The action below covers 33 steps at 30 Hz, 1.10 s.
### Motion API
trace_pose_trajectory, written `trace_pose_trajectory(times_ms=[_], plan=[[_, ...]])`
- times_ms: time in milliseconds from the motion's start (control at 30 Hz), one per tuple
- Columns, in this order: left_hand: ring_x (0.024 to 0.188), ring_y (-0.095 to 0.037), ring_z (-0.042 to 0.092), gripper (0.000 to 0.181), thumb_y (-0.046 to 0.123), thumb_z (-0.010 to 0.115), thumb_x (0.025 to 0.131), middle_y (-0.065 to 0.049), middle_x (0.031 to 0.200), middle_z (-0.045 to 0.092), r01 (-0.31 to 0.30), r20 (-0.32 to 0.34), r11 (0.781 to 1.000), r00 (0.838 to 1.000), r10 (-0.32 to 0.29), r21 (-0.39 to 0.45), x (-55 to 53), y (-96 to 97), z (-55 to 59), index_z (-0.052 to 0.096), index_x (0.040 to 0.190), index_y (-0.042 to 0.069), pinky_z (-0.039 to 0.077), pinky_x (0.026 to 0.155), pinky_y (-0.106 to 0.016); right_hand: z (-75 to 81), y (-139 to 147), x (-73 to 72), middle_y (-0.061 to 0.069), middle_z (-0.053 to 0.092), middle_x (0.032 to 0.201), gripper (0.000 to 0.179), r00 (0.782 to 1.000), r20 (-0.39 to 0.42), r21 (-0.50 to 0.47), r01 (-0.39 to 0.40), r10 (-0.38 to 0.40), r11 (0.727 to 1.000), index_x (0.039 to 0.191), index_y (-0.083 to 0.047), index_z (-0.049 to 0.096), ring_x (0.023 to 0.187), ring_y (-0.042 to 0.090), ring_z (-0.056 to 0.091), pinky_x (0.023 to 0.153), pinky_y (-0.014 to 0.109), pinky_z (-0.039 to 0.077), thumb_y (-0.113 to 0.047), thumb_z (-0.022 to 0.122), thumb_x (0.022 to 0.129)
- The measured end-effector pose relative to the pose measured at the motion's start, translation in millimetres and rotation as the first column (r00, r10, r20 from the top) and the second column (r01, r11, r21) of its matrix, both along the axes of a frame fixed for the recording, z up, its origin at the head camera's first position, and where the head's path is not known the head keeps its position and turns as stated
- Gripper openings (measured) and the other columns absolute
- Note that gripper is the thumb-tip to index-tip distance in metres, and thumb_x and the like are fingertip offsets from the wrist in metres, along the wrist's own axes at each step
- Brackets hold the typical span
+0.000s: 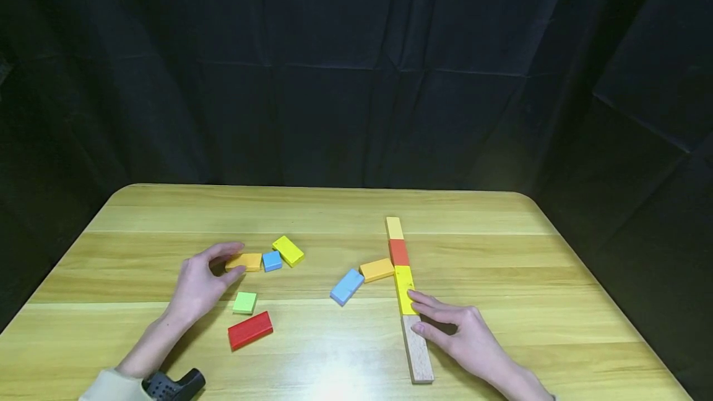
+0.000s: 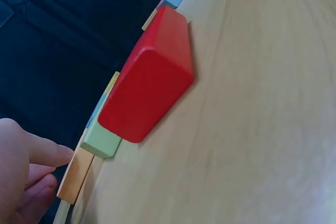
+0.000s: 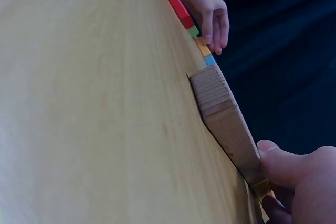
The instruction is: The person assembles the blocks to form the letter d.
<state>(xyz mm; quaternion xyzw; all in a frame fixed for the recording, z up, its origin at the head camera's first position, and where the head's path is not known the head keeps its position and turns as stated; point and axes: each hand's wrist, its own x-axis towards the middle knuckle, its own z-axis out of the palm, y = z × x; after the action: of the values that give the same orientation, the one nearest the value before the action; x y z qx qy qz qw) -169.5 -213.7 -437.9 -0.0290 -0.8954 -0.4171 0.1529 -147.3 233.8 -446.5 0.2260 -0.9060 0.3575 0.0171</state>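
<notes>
On the left of the table, my left hand (image 1: 203, 280) pinches an orange block (image 1: 245, 262) at its left end, thumb on the near side and fingers on the far side. A small blue block (image 1: 272, 260) lies at its right end, beside a yellow block (image 1: 288, 251). My right hand (image 1: 462, 333) rests at a row of blocks, fingertips on the long yellow block (image 1: 405, 289) and thumb on the bare wooden block (image 1: 417, 348). Beyond these in the row lie a red block (image 1: 398, 252) and a pale yellow one (image 1: 393, 228).
A green block (image 1: 244, 302) and a larger red block (image 1: 250, 330) lie near my left forearm. Between the hands are a light blue block (image 1: 346, 287) and another orange block (image 1: 376, 270), its end at the row. A black curtain (image 1: 334, 79) hangs behind the table.
</notes>
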Motion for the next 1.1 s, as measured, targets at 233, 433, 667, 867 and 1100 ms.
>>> trace_pose_trajectory(times_ms=[233,433,667,867,1100], plan=[[0.114,-0.039,0.065,0.043,0.007,0.078,0.085,-0.021,0.123,0.068,-0.018,0.011,1.000,1.000,0.018,-0.013,-1.8,-4.4,-2.4,0.065,0.125,-0.001,0.052,0.096,-0.052,-1.0,-0.1,0.5,-0.018,0.060,0.135,0.044,1.000,-0.005,0.005,0.005,-0.005,1.000,0.124,-0.019,0.072,0.127,0.014,0.057,0.104,0.033,0.048,-0.044,0.072,0.088],[0.111,-0.035,0.066,0.040,0.006,0.078,0.085,-0.019,0.120,0.070,-0.027,0.023,1.000,0.999,0.028,-0.010,-2.6,-6.7,-5.5,0.067,0.123,0.000,0.053,0.095,-0.049,-1.5,0.3,-0.2,-0.016,0.061,0.135,0.041,0.999,-0.050,-0.007,-0.015,0.015,1.000,0.123,-0.017,0.072,0.125,0.015,0.058,0.103,0.028,0.047,-0.040,0.074,0.089],[0.111,-0.035,0.066,0.038,0.007,0.077,0.086,-0.019,0.119,0.070,-0.032,0.049,0.999,0.998,0.033,-0.012,-3.4,-7.7,-7.0,0.067,0.123,0.000,0.053,0.096,-0.050,-0.9,0.3,-0.4,-0.016,0.061,0.135,0.042,0.998,-0.054,0.002,-0.014,0.014,1.000,0.123,-0.018,0.072,0.126,0.015,0.058,0.103,0.028,0.047,-0.041,0.073,0.089],[0.111,-0.036,0.066,0.039,0.006,0.077,0.086,-0.020,0.120,0.069,-0.027,0.049,0.999,0.998,0.028,-0.020,-3.3,-7.2,-7.1,0.066,0.123,0.000,0.053,0.096,-0.051,-0.5,0.3,-0.4,-0.017,0.061,0.135,0.042,0.999,-0.036,0.003,-0.010,0.010,1.000,0.123,-0.018,0.072,0.126,0.015,0.057,0.104,0.030,0.047,-0.042,0.073,0.089],[0.108,-0.036,0.066,0.038,0.006,0.078,0.085,-0.019,0.118,0.070,-0.033,0.040,0.999,0.999,0.034,-0.033,-2.8,-7.1,-7.7,0.067,0.121,0.001,0.053,0.094,-0.051,-1.5,0.3,-0.2,-0.018,0.060,0.135,0.043,1.000,-0.029,0.002,-0.008,0.008,1.000,0.124,-0.019,0.072,0.127,0.014,0.057,0.104,0.029,0.047,-0.042,0.073,0.089]])
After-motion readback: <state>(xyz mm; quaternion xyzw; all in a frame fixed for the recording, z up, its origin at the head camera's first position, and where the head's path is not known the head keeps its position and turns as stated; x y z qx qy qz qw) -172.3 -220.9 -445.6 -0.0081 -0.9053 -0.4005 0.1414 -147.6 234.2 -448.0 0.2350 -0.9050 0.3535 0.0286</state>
